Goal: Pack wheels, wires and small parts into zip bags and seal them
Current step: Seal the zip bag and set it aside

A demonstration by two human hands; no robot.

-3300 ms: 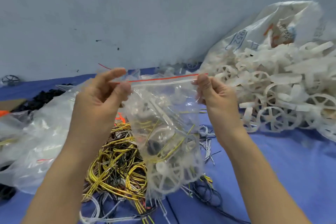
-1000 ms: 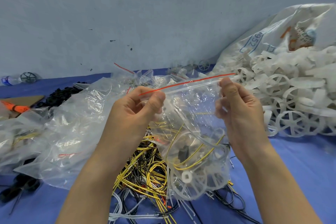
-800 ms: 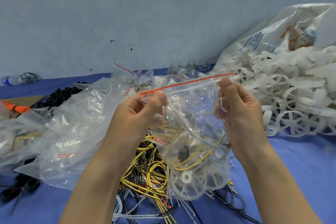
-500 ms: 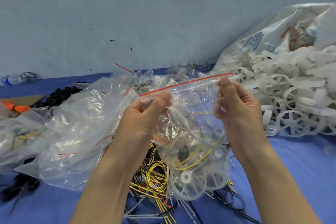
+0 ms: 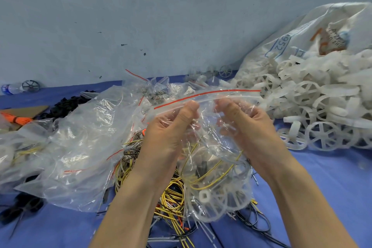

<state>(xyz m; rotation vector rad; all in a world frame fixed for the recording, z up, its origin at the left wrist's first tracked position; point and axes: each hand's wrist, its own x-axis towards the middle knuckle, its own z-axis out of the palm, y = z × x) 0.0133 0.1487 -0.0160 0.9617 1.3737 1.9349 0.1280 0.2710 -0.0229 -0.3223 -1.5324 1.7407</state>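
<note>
Here, seen from a head-worn camera looking down, a person holds a clear zip bag (image 5: 211, 157) up in front of them with both bare hands. The left hand (image 5: 169, 127) pinches the bag's top just under the red zip strip (image 5: 205, 94), thumb on the near side and fingers curled behind the plastic. The right hand (image 5: 247, 125) grasps the same strip close beside it, thumb likewise pressed against the seal, so the two thumbs sit near each other around the middle of the strip. The strip's ends run out past both hands, the right end reaching toward a heap of white plastic wheels (image 5: 314, 106). Inside the bag lie a white wheel (image 5: 213, 199), yellow wires (image 5: 211, 175) and a small dark part (image 5: 201, 167); its bottom hangs over a tangle of loose yellow, black and white wires (image 5: 161, 193) on the blue cloth (image 5: 332, 187). To the left lies a pile of crumpled clear bags (image 5: 80, 137), with black parts (image 5: 64, 104) behind it and black scissors (image 5: 22, 205) at its near edge. The wheel heap spills from a large white sack (image 5: 291, 34) at the right. A grey wall (image 5: 141, 16) closes the far side. Bare blue cloth shows at the near right, beyond the right forearm.
</note>
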